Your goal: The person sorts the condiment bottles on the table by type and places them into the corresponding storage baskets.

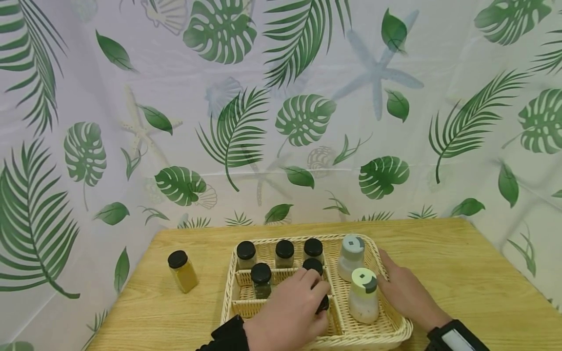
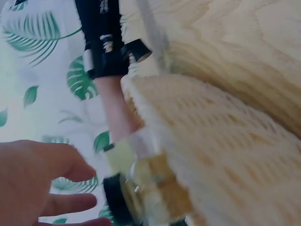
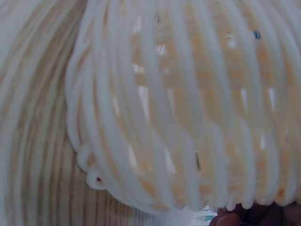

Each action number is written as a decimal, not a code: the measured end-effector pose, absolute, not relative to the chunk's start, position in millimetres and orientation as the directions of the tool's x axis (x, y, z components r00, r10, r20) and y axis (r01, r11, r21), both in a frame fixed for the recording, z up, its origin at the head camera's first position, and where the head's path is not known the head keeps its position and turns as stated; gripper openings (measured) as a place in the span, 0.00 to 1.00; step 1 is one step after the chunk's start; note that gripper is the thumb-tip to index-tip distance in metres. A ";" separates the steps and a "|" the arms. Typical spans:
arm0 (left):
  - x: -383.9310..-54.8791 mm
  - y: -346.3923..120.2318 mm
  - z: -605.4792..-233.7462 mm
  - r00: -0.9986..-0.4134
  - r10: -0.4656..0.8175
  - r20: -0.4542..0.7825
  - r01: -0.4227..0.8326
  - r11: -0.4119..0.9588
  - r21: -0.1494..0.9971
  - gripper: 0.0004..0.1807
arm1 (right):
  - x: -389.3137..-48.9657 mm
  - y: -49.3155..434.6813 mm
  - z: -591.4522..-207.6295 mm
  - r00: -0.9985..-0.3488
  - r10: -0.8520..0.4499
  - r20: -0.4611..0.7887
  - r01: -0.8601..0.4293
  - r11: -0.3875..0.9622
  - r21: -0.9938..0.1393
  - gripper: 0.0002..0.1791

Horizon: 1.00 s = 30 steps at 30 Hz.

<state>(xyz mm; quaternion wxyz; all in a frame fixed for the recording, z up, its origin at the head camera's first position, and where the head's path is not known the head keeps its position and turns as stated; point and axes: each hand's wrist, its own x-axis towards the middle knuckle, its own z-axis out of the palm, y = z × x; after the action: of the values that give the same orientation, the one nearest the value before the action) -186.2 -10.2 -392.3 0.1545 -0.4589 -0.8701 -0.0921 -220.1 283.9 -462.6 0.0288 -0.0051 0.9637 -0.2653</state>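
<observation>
A woven wicker basket (image 1: 229,292) with compartments stands on the table. My left hand (image 1: 290,309) is over its front middle, beside a black-capped glass jar (image 1: 323,304). In the left wrist view a gap shows between the fingers (image 2: 70,202) and the jar's black cap (image 2: 116,200). My right hand (image 1: 408,292) grips the basket's right rim; the right wrist view shows mostly the wicker side (image 3: 188,103), with a bit of finger at the bottom. Several black-capped jars (image 1: 261,282) sit in the left compartments. Two shakers, one grey-topped (image 1: 351,256) and one yellow-green-topped (image 1: 363,297), stand in the right one.
Outside the basket, on the left of the wooden table (image 1: 145,312), stands a black-capped jar of yellow powder (image 1: 184,275). A leaf-patterned cloth (image 1: 303,195) hangs behind the table and along its sides.
</observation>
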 end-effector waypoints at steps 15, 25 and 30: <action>-218.6 -103.2 -363.1 -0.677 0.419 0.605 0.580 0.810 0.088 0.11 | -224.7 285.6 -461.8 -0.992 -0.004 -0.129 0.066 0.843 -0.534 0.39; -247.2 -173.0 -373.5 -0.868 0.208 0.450 0.294 0.947 0.130 0.21 | -224.4 284.5 -461.4 -0.992 0.005 -0.126 0.068 0.859 -0.507 0.39; -253.4 -192.3 -383.5 -0.960 0.115 0.257 0.148 0.982 0.114 0.30 | -224.9 284.6 -460.8 -0.992 0.005 -0.130 0.071 0.856 -0.513 0.39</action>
<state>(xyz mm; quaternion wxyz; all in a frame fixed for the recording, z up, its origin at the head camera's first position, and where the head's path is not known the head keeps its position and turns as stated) -253.4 -192.3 -383.5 0.1256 -0.0665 -0.9876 -0.0664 -224.9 284.6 -460.8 0.0619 0.0197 0.9613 -0.2679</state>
